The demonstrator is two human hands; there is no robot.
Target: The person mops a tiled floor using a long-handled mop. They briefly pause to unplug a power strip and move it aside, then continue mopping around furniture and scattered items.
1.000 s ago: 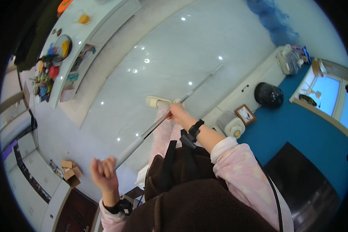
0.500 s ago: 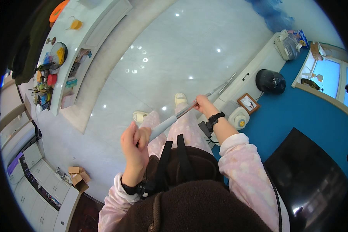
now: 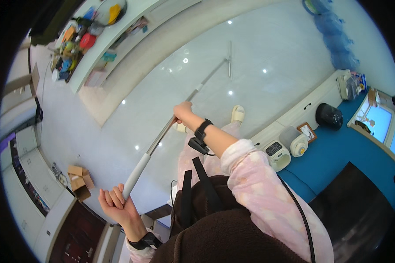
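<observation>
A long-handled floor squeegee runs slantwise from my left hand up to the far floor. It has a light grey grip, a metal pole and a thin bar-shaped head, which appears to rest on the shiny pale floor. Low at the left, my left hand is wrapped round the end of the grip, its palm side partly showing. My right hand closes on the metal pole farther up, with that arm stretched across in front of me. My slippers stand on the floor near the pole.
A cluttered shelf unit stands at the upper left. On the right, a long white cabinet carries a black rounded appliance, a picture frame and white devices. Blue water jugs line the far wall. A cardboard box sits left.
The squeegee head has swung left from beside the white cabinet to the mid floor. My left hand has moved down and left, my right hand left. The view has shifted too.
</observation>
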